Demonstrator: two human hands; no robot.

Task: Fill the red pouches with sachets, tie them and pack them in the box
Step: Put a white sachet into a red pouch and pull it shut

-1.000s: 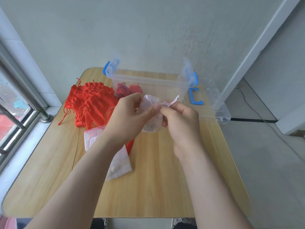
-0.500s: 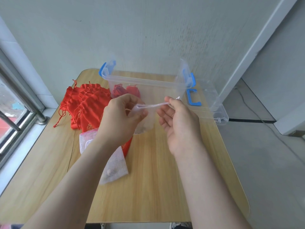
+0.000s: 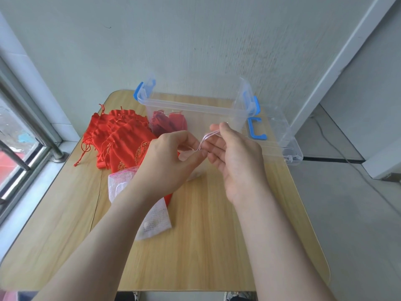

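At counter centre, left grip is pinching the sachet; right grip is pinching its pink drawstring, running toward 1 o'clock; overpulling is probably risking a snapped cord or slipped sachet.

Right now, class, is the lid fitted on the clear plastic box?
No, the clear box stands open at the top, and its lid lies flat on the table to its right.

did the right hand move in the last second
yes: the right hand pulled the sachet string away from the left hand, toward the clear box's front wall
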